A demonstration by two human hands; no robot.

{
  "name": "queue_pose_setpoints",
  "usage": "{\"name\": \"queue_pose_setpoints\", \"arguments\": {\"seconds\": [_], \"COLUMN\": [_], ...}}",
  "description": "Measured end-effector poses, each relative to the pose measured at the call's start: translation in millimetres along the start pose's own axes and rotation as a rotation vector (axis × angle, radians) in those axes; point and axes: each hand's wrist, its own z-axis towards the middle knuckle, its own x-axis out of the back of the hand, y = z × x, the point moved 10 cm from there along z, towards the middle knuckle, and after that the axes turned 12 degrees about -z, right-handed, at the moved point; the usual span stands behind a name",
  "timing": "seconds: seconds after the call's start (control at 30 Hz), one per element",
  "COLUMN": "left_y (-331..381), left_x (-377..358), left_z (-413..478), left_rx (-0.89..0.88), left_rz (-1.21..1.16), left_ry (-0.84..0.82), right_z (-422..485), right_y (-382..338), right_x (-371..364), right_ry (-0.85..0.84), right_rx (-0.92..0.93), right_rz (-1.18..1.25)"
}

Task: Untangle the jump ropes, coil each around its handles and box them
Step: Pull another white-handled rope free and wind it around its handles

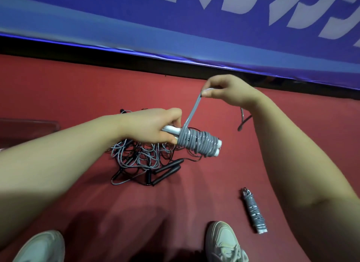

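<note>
My left hand (155, 127) grips the white handles (175, 130) level over the tangle (142, 158) so the coil (196, 142) stays tight, while my right hand (224, 90) pinches the grey rope (191, 111) taut for the next wrap.

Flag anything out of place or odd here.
Only expected mess: a tangled pile of jump ropes lies on the red floor below the left hand, and one finished coiled rope lies loose by the right shoe, not boxed. Nothing looks damaged.
</note>
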Motion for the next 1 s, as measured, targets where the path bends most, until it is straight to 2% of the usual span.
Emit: {"name": "queue_pose_setpoints", "arguments": {"seconds": [0.1,0.2,0.3,0.33,0.37,0.4,0.47,0.6,0.67,0.8,0.9,0.93,1.0], "left_y": [26,43,38,33,27,19,0,-50,-80,-126,-138,-139,-139], "left_x": [5,14,29,34,39,45,58,81,85,74,69,70,72], "left_z": [-2,-1,-1,-2,-3,-4,-5,-10,-18,-30,-32,-33,-34], "left_rx": [-0.092,-0.142,-0.121,-0.112,-0.100,-0.085,-0.044,0.073,0.158,0.301,0.334,0.337,0.339], "left_rz": [-0.144,-0.247,-0.479,-0.589,-0.678,-0.733,-0.768,-0.852,-0.909,-0.911,-0.872,-0.871,-0.881], "left_ry": [0.030,0.095,0.185,0.211,0.244,0.287,0.411,0.695,0.786,0.751,0.751,0.773,0.812], "right_z": [-8,-22,-18,-16,-17,-13,-7,2,3,5,12,14,13], "right_y": [29,32,40,40,34,25,17,-4,-21,-43,-46,-41,-33], "right_x": [-36,-79,-102,-114,-125,-130,-136,-135,-136,-129,-132,-134,-138], "right_ry": [-0.132,-0.312,-0.244,-0.254,-0.285,-0.283,-0.256,-0.103,-0.061,0.017,0.026,0.012,-0.002], "right_rx": [-0.093,-0.115,-0.253,-0.232,-0.229,-0.171,-0.196,-0.126,-0.050,0.027,-0.027,-0.084,-0.207], "right_rz": [0.241,0.340,0.548,0.499,0.562,0.551,0.563,0.351,0.261,-0.034,-0.259,-0.210,0.108]}}
